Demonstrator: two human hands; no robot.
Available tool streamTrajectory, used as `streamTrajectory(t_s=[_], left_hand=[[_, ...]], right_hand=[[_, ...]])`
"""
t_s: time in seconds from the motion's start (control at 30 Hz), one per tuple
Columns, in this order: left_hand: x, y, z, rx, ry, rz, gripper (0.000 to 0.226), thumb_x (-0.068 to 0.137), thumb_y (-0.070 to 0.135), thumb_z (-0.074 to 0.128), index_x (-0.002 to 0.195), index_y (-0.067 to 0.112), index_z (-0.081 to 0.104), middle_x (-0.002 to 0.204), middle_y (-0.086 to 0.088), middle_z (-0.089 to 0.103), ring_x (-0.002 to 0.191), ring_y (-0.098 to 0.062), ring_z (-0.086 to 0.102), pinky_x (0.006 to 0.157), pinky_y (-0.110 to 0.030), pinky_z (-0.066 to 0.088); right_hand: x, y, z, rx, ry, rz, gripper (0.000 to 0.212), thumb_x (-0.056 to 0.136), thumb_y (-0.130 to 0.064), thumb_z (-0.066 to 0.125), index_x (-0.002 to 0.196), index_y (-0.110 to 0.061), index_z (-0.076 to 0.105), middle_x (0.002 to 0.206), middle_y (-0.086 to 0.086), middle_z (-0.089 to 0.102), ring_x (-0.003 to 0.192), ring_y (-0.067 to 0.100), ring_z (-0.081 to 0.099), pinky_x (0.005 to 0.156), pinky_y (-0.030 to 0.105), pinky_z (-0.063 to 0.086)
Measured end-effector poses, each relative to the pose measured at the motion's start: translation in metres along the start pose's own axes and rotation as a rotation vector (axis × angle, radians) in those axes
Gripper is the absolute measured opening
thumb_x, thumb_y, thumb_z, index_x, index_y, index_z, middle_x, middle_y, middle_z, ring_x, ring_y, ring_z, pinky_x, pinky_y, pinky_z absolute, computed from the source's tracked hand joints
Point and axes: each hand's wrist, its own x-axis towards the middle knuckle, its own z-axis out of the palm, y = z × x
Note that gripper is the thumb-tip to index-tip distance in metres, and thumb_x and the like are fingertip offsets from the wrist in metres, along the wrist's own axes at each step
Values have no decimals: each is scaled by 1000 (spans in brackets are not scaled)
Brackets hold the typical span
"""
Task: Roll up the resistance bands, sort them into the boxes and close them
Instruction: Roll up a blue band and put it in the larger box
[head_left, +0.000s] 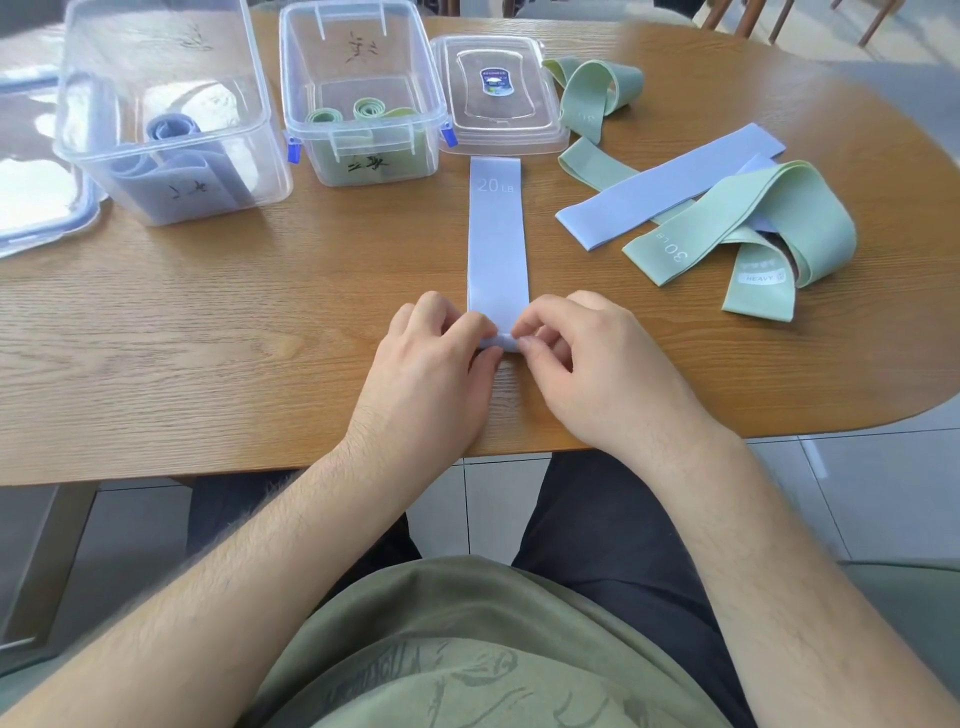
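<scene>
Lavender-blue elastic, the 20 LB resistance band (497, 239) lies flat on the wooden table (208, 338), pointing away from the person; the left hand (434, 364) and right hand (592, 364) pinch its near end, fingers curled round a first small roll; soft, light and springy, it probably needs firm grip at both edges or it uncoils.

The blue band (497, 244) just in front of the lid (498, 135) reads "20 LB" at its far end. Right of the lid, a green band (727, 218) reads "30 LB", and its patch (761, 278) says "HEAVY". The lid's sticker (497, 81) and the ink marks on the box (324, 156) to its left are illegible.
</scene>
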Motion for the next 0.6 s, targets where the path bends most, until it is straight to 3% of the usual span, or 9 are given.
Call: streamTrajectory(t_s=[0.13, 0.37, 0.6], left_hand=[[3, -1, 1, 4, 1, 30, 20, 93, 21, 61, 102, 7, 72, 91, -12, 56, 79, -36, 55, 76, -48, 52], [3, -2, -4, -85, -73, -7, 25, 93, 20, 67, 118, 15, 64, 100, -6, 54, 93, -31, 55, 91, -41, 47], [4, 1, -1, -25, 3, -45, 14, 93, 21, 64, 104, 16, 71, 95, -9, 53, 85, -35, 54, 80, -48, 50]], right_hand=[[1, 2, 0, 5, -10, 14, 11, 96, -27, 64, 106, -29, 68, 99, -7, 54, 85, 7, 57, 80, 32, 54], [7, 2, -1, -30, -37, 18, 20, 102, -29, 54, 116, -29, 68, 104, -4, 55, 92, 13, 58, 85, 37, 54], [9, 6, 0, -26, -34, 6, 22, 104, -31, 51, 118, -32, 68, 103, -3, 55, 90, 14, 56, 82, 34, 52]])
